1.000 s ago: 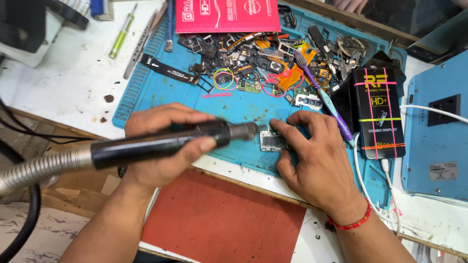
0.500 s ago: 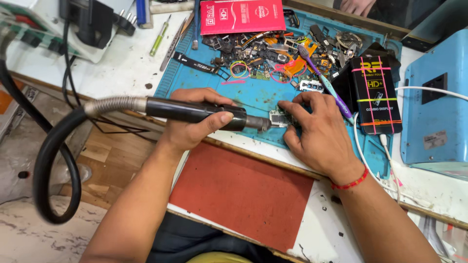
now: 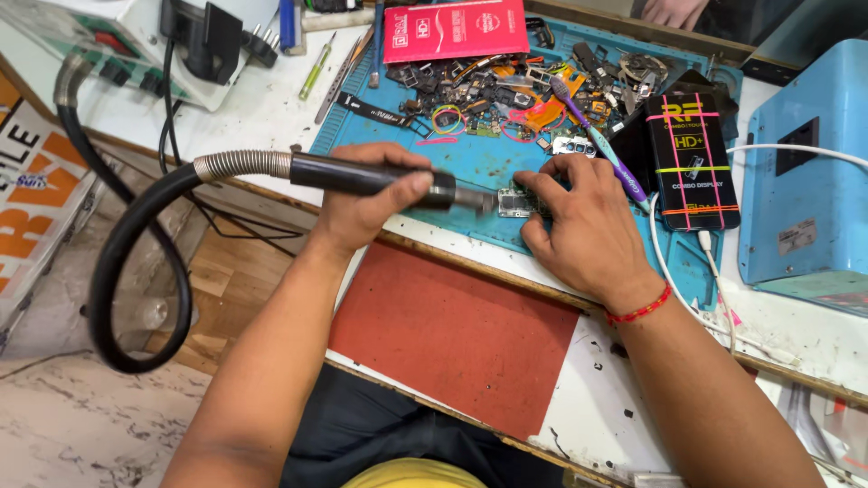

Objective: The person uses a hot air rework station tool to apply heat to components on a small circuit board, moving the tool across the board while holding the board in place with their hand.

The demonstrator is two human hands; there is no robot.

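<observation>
My left hand (image 3: 366, 203) grips a black hot-air wand (image 3: 362, 177) with a ribbed metal hose (image 3: 136, 244). The wand's metal nozzle points right at a small circuit board (image 3: 514, 201) lying on the blue work mat (image 3: 470, 163). My right hand (image 3: 583, 226) rests on the mat, its fingertips pinning the board's right side. A red thread band circles my right wrist.
A heap of small phone parts (image 3: 506, 86) and a purple toothbrush (image 3: 592, 136) lie at the mat's back. A red packet (image 3: 457, 29), a black box (image 3: 692, 158), a blue machine (image 3: 809, 172), a white station (image 3: 117, 41) and a red pad (image 3: 452, 325) surround the mat.
The view has shifted, showing more of the hose and the station at left. Both hands stay on the wand and the board, the nozzle still against the board.
</observation>
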